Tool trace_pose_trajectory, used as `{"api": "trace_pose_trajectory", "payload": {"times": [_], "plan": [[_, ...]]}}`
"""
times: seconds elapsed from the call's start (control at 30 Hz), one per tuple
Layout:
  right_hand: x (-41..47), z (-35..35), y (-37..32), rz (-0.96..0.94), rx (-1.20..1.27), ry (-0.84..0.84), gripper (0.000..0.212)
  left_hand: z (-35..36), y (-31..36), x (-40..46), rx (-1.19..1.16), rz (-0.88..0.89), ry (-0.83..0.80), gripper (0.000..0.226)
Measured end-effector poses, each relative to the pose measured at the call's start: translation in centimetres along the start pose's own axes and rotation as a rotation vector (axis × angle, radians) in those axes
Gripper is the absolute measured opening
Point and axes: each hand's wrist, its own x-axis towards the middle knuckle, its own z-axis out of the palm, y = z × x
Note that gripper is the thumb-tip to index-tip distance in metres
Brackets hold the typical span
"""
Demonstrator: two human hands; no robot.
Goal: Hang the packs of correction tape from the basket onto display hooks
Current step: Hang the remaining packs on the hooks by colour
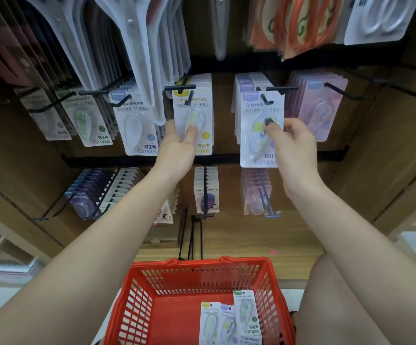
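My left hand grips the lower edge of a yellow-labelled correction tape pack, whose top sits at a black display hook. My right hand pinches a purple-labelled pack by its blister, its top at the neighbouring hook. Below me stands the red basket, with several more packs lying at its right side.
More correction tape packs hang on hooks to the left and right, and on a lower row. Plastic folders hang above. The wooden shelf board lies behind the basket. My knee is at the lower right.
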Motion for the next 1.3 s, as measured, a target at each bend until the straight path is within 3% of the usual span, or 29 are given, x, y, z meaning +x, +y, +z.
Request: {"api": "trace_pose_trajectory", "payload": {"times": [0.23, 0.3, 0.43, 0.5, 0.6, 0.73, 0.83, 0.93, 1.03, 1.1, 1.2, 1.3], "plan": [[4.3, 1.3, 1.0, 0.059, -0.132, 0.016, 0.026, 0.3, -0.1, 1.3, 0.128, -0.048, 0.009, 0.078], [3.7, 1.3, 1.1, 0.081, -0.150, 0.029, 0.031, 0.3, -0.7, 1.4, 0.110, -0.087, -0.010, 0.090], [1.1, 0.9, 2.4, 0.015, -0.278, 0.138, 0.047, -0.4, -2.7, -0.4, 0.165, -0.124, -0.060, 0.086], [-1.3, 0.9, 3.6, -0.057, -0.261, 0.211, 0.041, -0.4, -3.9, -2.4, 0.200, -0.072, -0.035, 0.075], [-6.1, 1.5, 6.4, -0.127, -0.194, 0.201, 0.024, -0.2, -6.6, -6.7, 0.236, 0.077, 0.075, 0.039], [-12.5, 2.3, 12.5, 0.022, -0.208, 0.092, 0.018, 0.9, -12.8, -12.2, 0.192, 0.152, 0.104, 0.009], [-15.7, 2.5, 19.5, 0.238, -0.388, -0.028, 0.014, 2.9, -20.4, -14.9, 0.271, 0.028, -0.013, 0.014], [-18.2, 1.5, 25.8, 0.468, -0.620, -0.301, 0.012, 4.7, -27.9, -17.0, 0.389, -0.213, -0.233, 0.023], [-20.4, -0.6, 32.1, 0.769, -0.854, -0.538, 0.043, 5.8, -34.3, -19.0, 0.467, -0.507, -0.426, 0.053], [-21.6, -1.9, 35.4, 0.910, -0.996, -0.607, 0.070, 6.4, -37.7, -20.2, 0.491, -0.661, -0.458, 0.068], [-22.8, -2.6, 38.3, 0.982, -1.053, -0.652, 0.078, 7.8, -40.6, -21.4, 0.387, -0.864, -0.417, 0.081], [-23.2, -2.4, 40.0, 0.929, -1.147, -0.747, 0.088, 10.1, -42.4, -21.9, 0.263, -0.982, -0.395, 0.089]]}}
